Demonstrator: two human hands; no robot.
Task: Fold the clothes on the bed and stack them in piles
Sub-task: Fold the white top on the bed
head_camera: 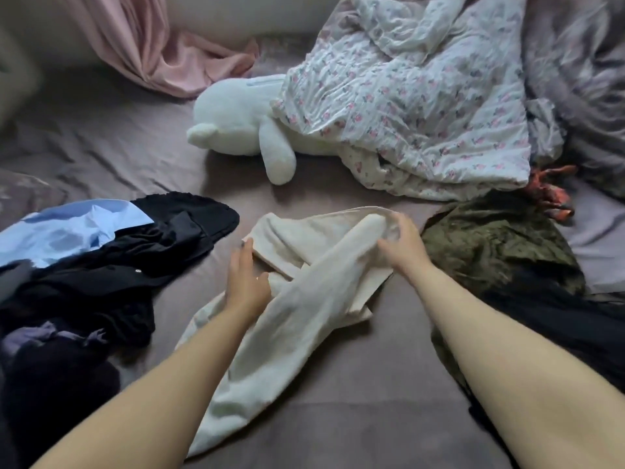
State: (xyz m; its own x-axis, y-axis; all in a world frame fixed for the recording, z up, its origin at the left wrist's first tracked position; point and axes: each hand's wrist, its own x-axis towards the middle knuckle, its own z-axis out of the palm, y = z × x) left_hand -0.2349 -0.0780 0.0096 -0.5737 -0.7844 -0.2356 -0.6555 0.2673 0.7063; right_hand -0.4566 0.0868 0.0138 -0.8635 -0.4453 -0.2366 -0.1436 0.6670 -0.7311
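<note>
Cream garment (297, 286) lies crumpled at mid-bed on the mauve sheet (372, 384), one long part trailing toward the camera, the rest bunched in loose folds; taken as landmark for all positions below. Left hand (245, 282) rests on the garment's left edge, fingers fairly straight and pointing away from the camera, lying against the cloth; whether any fold is pinched under the palm cannot be told. Right hand (400, 238) at the garment's far right corner, fingers curled round a rolled bunch of the cream cloth, gripping it. Left of the garment, apart from it: a heap of dark clothes (128, 265) with a light blue shirt (64, 231) lying on its upper left part. Right of the garment, just beside it: an olive-green patterned garment (490, 245), black fabric (558, 326) next to it on the near side. Beyond the garment: a white plush toy (243, 123), partly covered by a floral duvet (422, 106). Farther beyond and to the left: pink fabric (162, 52) hanging down onto the bed
</note>
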